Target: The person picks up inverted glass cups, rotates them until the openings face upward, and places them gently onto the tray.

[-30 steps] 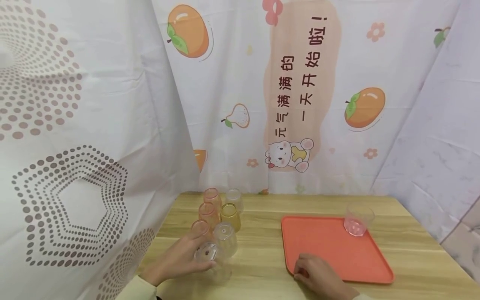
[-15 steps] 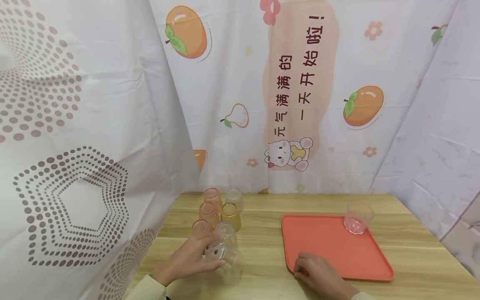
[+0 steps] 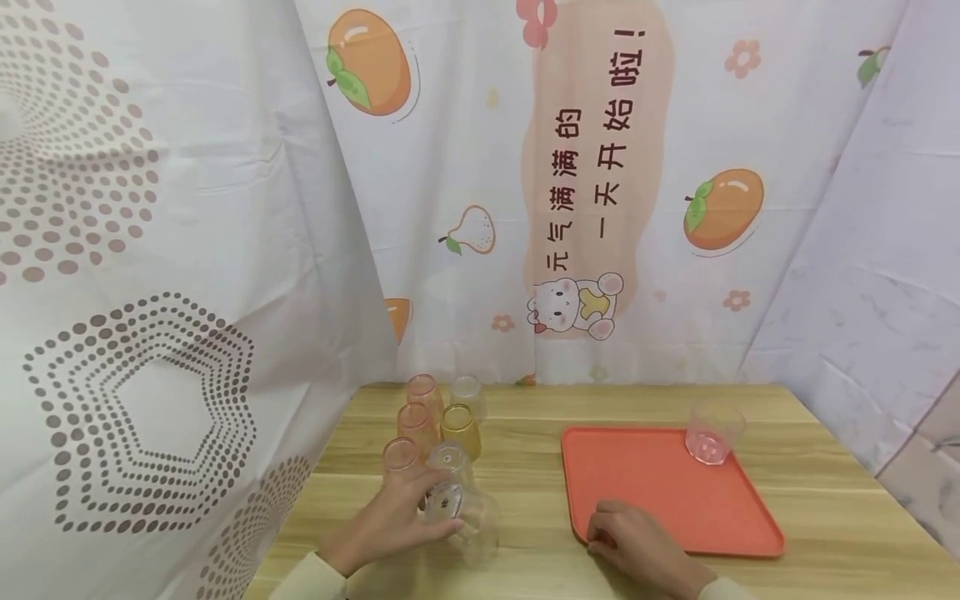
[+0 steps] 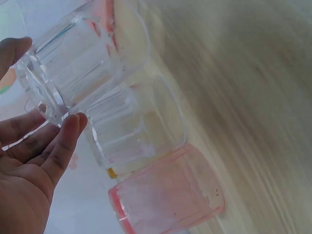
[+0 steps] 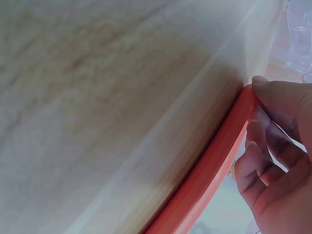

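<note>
In the head view, we find the left hand (image 3: 397, 521) grasping a transparent cup (image 3: 471, 515) by its upturned base, left of the flat red tray (image 3: 667, 492). The left wrist view shows us more clearly the cup's ridged wall. Only the right wrist view reveals closely how the right hand (image 5: 285, 195) pinches the tray's smooth raised edge.

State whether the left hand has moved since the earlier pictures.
Yes: in the head view, the left hand has shifted right, toward the red tray, judged against the yellow glass.
</note>
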`<state>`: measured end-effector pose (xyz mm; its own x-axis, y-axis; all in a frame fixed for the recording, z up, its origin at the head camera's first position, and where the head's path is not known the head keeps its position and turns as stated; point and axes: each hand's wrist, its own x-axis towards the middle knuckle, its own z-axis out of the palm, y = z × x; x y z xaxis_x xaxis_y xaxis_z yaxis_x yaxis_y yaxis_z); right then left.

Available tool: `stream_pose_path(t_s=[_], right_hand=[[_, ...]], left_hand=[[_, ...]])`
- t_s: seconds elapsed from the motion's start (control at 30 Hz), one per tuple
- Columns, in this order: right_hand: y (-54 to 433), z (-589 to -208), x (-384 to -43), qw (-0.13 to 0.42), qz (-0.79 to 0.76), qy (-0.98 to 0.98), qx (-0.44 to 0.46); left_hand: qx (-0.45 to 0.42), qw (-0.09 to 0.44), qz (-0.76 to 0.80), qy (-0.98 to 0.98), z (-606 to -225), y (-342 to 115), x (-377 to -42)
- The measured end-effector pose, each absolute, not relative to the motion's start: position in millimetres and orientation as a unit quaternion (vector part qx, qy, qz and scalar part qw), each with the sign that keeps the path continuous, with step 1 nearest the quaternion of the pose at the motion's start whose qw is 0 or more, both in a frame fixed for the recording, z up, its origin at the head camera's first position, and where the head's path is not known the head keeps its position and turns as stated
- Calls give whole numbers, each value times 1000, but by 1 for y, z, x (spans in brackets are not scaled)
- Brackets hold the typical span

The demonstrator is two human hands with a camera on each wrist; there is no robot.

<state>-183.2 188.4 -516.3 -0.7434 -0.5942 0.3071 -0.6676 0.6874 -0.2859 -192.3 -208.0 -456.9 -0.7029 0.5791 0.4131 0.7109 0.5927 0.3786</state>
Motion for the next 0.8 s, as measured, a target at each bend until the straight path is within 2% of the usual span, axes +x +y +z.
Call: stream_pose_path(t_s=[0.3, 0.5, 0.8], right_hand=[[189, -512, -181, 78, 233, -912, 327], [181, -509, -181, 84, 275, -901, 325], [164, -504, -180, 37, 377, -857, 350]], left_hand=[[-336, 141, -283, -887, -463, -198, -194], [-337, 140, -297, -882, -466, -191, -194], [-333, 126, -316, -880, -468, -182, -194]])
